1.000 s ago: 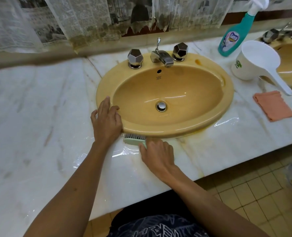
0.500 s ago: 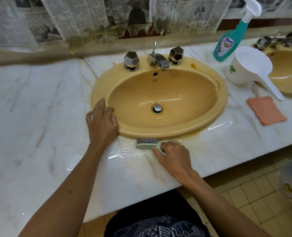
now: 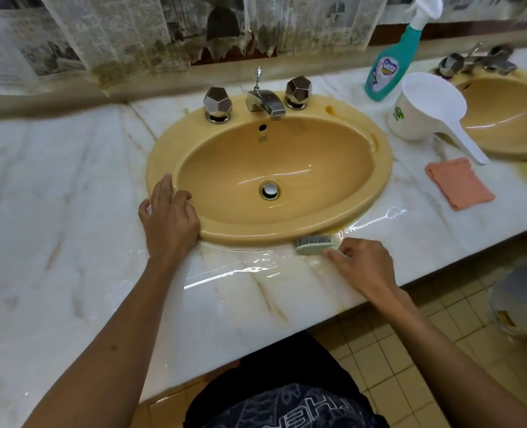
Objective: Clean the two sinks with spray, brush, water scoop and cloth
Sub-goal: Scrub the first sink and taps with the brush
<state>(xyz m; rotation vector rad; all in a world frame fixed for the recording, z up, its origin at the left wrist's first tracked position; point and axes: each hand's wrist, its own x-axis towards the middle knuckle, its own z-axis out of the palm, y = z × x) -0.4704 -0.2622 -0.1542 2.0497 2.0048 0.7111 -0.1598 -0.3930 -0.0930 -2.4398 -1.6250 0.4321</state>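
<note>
Right hand (image 3: 361,267) pinches the light, stiff brush (image 3: 316,244) by its slippery wet handle; left hand (image 3: 169,217) spread flat on sink (image 3: 163,156) rim

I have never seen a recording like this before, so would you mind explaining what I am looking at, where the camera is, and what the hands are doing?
There is no machine here: a person wears one wide-angle camera on the head, looking down at their own arms. They stand at a marble counter with two yellow sinks: the near sink in the middle and the second sink at the far right. The left hand rests flat on the near sink's rim. The right hand grips a pale green brush, its bristles against the front edge of that rim, where the counter is wet. Between the sinks stand a teal spray bottle and a white water scoop, with an orange cloth lying flat nearby.
</note>
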